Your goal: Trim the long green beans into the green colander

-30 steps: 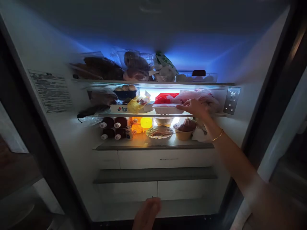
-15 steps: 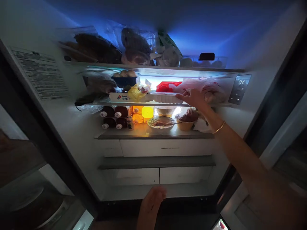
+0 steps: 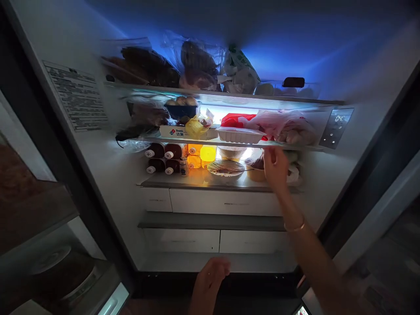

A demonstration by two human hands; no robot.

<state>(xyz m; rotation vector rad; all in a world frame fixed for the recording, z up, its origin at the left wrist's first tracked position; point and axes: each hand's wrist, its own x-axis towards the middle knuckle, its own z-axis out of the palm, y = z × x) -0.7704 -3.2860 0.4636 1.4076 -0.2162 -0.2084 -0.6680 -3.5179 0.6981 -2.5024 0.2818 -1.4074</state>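
Inside an opened fridge, my right hand [image 3: 275,168] is raised at the right, in front of a covered tub [image 3: 255,173] on the lower glass shelf. Its fingers are slightly bent and I see nothing in them. Above it, a white plastic tray [image 3: 240,135] lies at the front of the middle shelf, beside a red bag [image 3: 236,119] and a pinkish plastic bag [image 3: 292,127]. My left hand [image 3: 211,278] hangs low before the fridge's bottom, its fingers loosely curled together with nothing visible in them.
A pizza box [image 3: 173,132] with a yellow bag [image 3: 197,127] is on the middle shelf. Below stand dark bottles [image 3: 175,151], orange drinks [image 3: 194,161] and a film-covered bowl [image 3: 226,168]. Bags [image 3: 197,61] fill the top shelf. White drawers [image 3: 197,201] are underneath; open doors flank me.
My right hand has let go of the white tray and moved down, in front of the covered tub. My left hand stays low. The view has shifted slightly.
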